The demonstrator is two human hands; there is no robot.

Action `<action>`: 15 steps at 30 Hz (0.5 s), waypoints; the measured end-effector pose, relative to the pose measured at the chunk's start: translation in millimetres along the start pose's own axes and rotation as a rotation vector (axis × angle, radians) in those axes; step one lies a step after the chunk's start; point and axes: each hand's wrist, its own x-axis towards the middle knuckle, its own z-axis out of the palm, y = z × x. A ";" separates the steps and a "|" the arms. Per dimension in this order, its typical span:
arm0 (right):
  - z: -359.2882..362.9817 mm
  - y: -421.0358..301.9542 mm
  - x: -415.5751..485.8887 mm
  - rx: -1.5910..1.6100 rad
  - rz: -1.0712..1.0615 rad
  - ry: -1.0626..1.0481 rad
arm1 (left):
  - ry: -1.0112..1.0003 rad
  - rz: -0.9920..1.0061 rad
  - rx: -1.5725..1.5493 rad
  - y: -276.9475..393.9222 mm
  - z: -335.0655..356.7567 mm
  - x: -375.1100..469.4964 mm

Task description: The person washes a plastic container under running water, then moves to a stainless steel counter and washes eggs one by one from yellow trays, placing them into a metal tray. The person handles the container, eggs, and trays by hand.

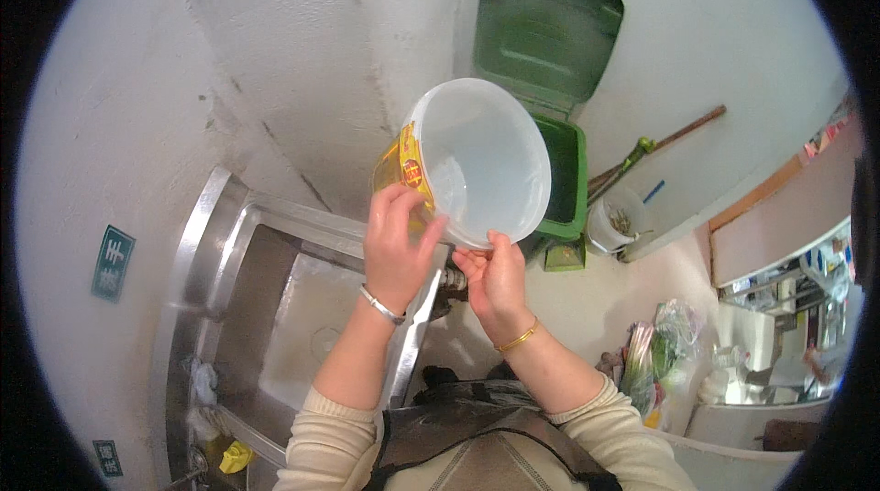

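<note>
A translucent white plastic bucket (491, 154) is held up in front of me, tilted so that its open mouth faces me. Nothing shows inside it. Around its left side runs a yellow and red label (410, 164) that bears writing. My left hand (399, 236) lies against that labelled side, fingers spread over the label and its lower edge. At the bottom of the rim, my right hand (496, 271) grips the lip, thumb on top and fingers curled beneath. The bucket's base and far side are hidden.
Below my left arm is a stainless steel sink (323, 216). Behind the bucket stands a green wheeled bin (577, 168), lid (546, 30) raised against the wall. To its right are a white pail (612, 223), a dustpan (565, 256) and poles (660, 140). Bagged vegetables (646, 353) lie on the floor.
</note>
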 end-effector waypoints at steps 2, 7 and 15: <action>-14.7 -14.5 -0.7 0.002 -0.053 0.018 | -0.042 -0.008 -0.010 13.4 16.8 0.9; -59.0 -73.3 1.6 -0.001 -0.121 0.037 | -0.072 0.012 -0.019 55.8 80.9 8.8; -158.0 -179.5 1.7 0.065 -0.145 0.128 | -0.068 0.076 -0.017 134.1 210.5 7.9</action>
